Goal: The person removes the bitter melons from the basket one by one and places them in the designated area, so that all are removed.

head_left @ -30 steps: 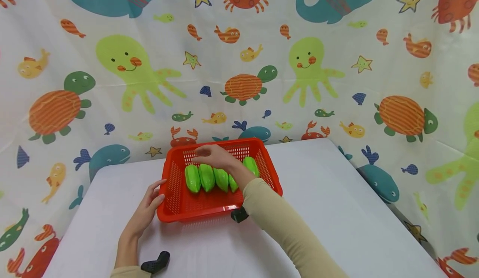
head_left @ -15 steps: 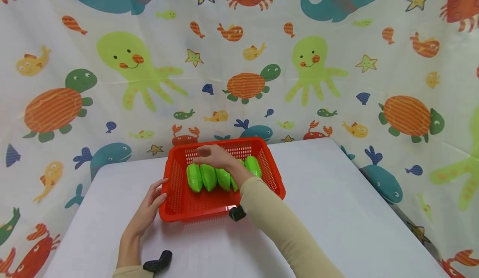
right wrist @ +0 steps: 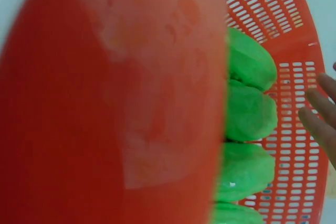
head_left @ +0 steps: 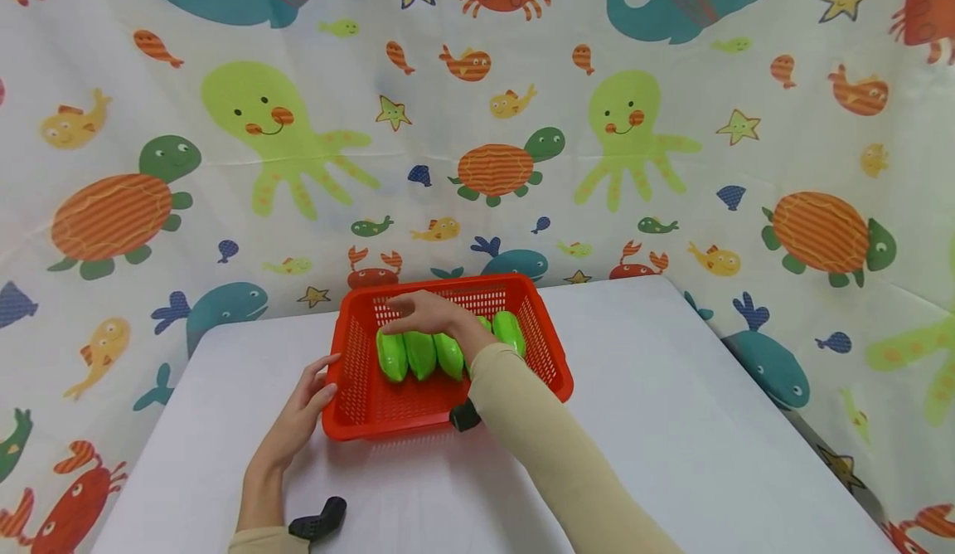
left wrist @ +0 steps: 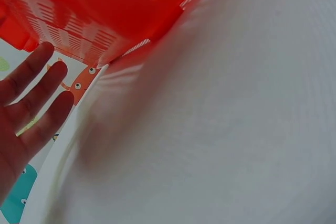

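Where the room ends: pale cloth (head_left: pixel 418 135), lightly creased, printed with octopuses, turtles, whales, crabs and fish, spreads across the back and both sides.
Surface (head_left: pixel 642 388): white and smooth, its far edge close against the cloth, soft shadows near its middle.
Red basket (head_left: pixel 388 430): slotted, standing toward the surface's far edge.
Beige sleeves (head_left: pixel 552 446): the right one reaches across the basket's front rim.
Left hand (head_left: pixel 298 413): fingers extended and apart, touching the basket's left rim.
Right hand (head_left: pixel 429 313): above the basket, fingers loosely spread.
Green pieces (head_left: pixel 421 355): side by side inside the basket, some partly hidden.
Black devices (head_left: pixel 321 521): one near each wrist.
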A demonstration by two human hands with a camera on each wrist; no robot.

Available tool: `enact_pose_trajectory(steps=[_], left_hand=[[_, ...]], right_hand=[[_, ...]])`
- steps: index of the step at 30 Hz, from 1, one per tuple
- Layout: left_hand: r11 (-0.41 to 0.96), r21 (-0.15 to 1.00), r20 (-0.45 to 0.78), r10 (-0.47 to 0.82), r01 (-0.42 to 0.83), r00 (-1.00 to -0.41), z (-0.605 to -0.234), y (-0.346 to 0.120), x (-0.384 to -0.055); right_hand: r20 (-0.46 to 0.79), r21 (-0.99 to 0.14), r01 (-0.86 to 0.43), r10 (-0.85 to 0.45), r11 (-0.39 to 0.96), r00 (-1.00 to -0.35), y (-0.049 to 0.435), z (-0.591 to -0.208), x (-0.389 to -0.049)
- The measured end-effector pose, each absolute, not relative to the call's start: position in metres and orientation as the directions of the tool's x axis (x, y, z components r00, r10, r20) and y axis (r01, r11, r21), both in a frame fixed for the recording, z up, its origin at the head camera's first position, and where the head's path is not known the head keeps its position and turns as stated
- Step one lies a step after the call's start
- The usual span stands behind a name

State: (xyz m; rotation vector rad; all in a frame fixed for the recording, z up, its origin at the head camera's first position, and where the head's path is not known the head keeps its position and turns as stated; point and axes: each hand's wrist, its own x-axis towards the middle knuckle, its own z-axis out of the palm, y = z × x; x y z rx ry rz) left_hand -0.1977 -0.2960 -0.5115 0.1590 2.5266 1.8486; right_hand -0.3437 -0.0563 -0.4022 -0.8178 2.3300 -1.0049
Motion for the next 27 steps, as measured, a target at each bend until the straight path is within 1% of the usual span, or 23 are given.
enact_pose_trajectory(steps=[7,12,20,27], left_hand=[[0.309,0.948,0.056,0.079,0.078,-0.995,-0.511,-0.297,-0.197],[0.299,0.951,0.056,0.090,0.081,-0.994,-0.512,-0.296,-0.197],[0.295,0.953,0.048,0.093,0.074,-0.995,-0.511,-0.297,-0.198],[0.293,0.953,0.053,0.088,0.077,-0.995,-0.512,-0.298,-0.199]], right_hand=[[-0.184,-0.752,-0.342,-0.677,0.564,-0.712,-0.059,-0.401,-0.349],[-0.191,-0.772,-0.322,-0.683,0.548,-0.705,-0.060,-0.399,-0.352],[-0.206,-0.775,-0.341,-0.722,0.532,-0.660,-0.063,-0.400,-0.360],[-0.227,-0.767,-0.352,-0.739,0.537,-0.634,-0.066,-0.402,-0.362]])
